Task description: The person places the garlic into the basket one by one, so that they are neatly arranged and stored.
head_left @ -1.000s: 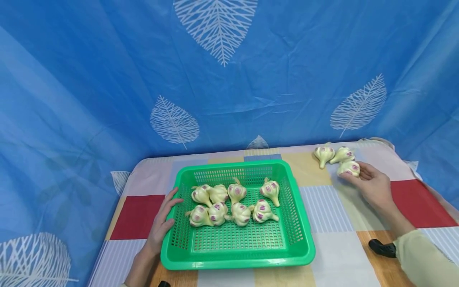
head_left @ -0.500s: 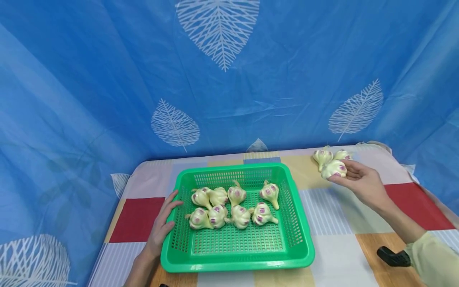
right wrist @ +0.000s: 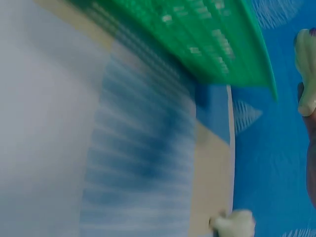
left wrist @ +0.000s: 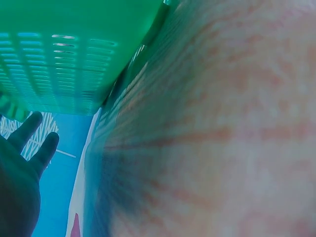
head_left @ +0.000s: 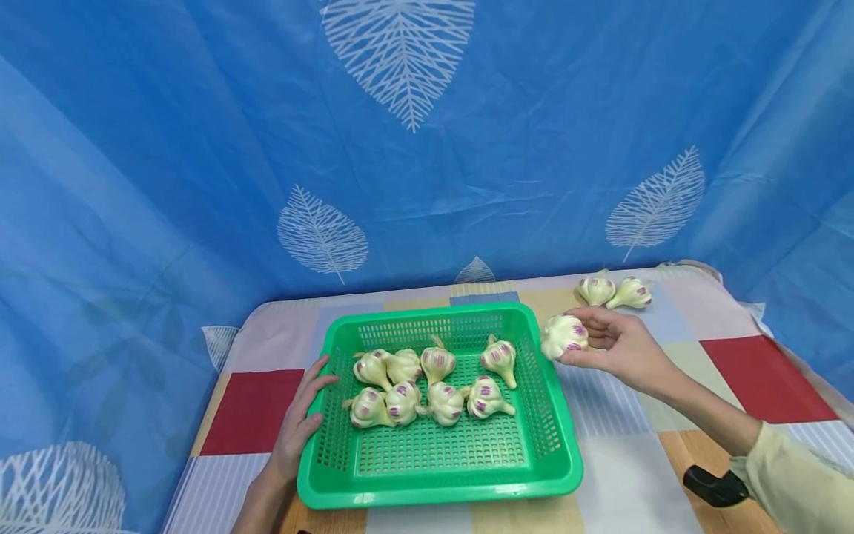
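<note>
My right hand (head_left: 620,348) grips a garlic bulb (head_left: 564,337) with purple streaks, held just at the right rim of the green basket (head_left: 570,460). In the right wrist view that bulb's stem (right wrist: 308,94) shows at the right edge. My left hand (head_left: 296,419) rests with its fingers extended along the basket's left rim; two of its fingers (left wrist: 43,153) show in the left wrist view. Several garlic bulbs (head_left: 445,403) lie inside the basket, in two rough rows. Two more bulbs (head_left: 629,293) lie on the cloth at the back right.
A patchwork tablecloth (head_left: 623,475) covers the table, with a blue leaf-print curtain (head_left: 467,163) behind it. A black object (head_left: 715,486) sticks out by the right sleeve (head_left: 794,475). Cloth stretches between the basket and the right table edge.
My right hand has lifted a garlic bulb from the group at the back right and carried it left to the basket's rim. My left hand has stayed on the basket.
</note>
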### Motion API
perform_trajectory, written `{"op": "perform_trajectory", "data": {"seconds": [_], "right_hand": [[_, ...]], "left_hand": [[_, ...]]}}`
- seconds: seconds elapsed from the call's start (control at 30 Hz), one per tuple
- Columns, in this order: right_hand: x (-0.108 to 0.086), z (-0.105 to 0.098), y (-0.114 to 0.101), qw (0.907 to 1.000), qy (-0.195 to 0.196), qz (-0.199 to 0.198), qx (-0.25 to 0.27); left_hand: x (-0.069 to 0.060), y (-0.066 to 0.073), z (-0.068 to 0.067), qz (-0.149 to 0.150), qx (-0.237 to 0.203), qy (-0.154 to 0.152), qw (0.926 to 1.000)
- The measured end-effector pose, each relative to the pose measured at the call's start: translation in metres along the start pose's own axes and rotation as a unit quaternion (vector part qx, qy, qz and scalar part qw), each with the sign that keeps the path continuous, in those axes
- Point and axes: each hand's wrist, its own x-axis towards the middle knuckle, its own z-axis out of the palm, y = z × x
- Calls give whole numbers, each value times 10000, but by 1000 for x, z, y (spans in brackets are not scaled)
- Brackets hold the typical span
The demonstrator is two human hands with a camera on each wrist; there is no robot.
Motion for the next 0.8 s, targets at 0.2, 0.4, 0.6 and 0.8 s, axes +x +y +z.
{"op": "perform_trajectory", "data": {"seconds": [0.2,0.4,0.6,0.8], "right_hand": [[7,26,-11,9971,-660,-213,312],[16,51,-21,9904,-1260,-310,483],[23,77,-28,9788,-1860,-399,761],[25,99,-36,9648,-2440,-321,931]], "left_hand": [[0,-3,0,42,18,4,10000],[0,-5,-1,79,71,17,9999],[-2,-4,0,69,-47,11,10000],[-1,-4,2,80,-153,-14,9998]]}}
